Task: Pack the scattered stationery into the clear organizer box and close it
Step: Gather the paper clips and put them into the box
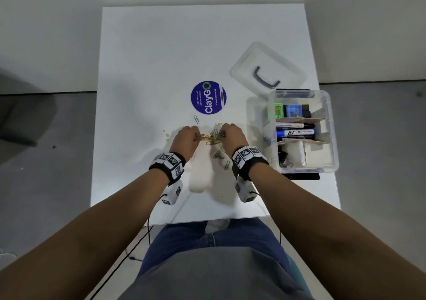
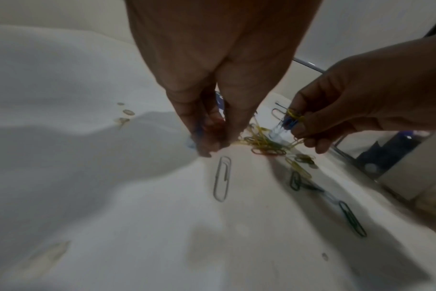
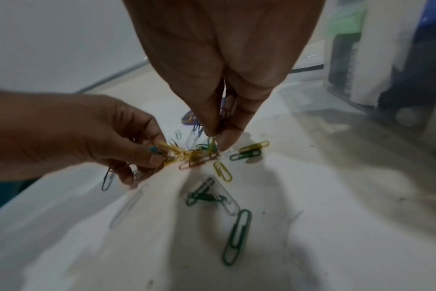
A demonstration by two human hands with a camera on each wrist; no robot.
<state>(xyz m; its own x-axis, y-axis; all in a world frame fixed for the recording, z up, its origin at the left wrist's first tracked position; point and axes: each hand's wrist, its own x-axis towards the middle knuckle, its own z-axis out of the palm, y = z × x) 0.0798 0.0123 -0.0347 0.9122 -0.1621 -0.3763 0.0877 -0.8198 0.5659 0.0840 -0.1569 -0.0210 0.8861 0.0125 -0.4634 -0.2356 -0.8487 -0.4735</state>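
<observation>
While pinching coloured paper clips at table centre, left hand and right hand side by side, fingertips curled onto one tangled cluster; clips gripped in each, as seen from both wrist views. Loose clips on the white table: a silver one just below the left fingers, green ones toward 6 o'clock of the cluster, a yellow one beside them, one more toward 11 o'clock. Clear organizer box at 3 o'clock of the hands, open, near the table's right edge; markers in its middle compartment, small coloured items in the far one. Clear lid with dark handle lying apart at 12 o'clock of the box. Round blue sticker at 12 o'clock of the hands.
</observation>
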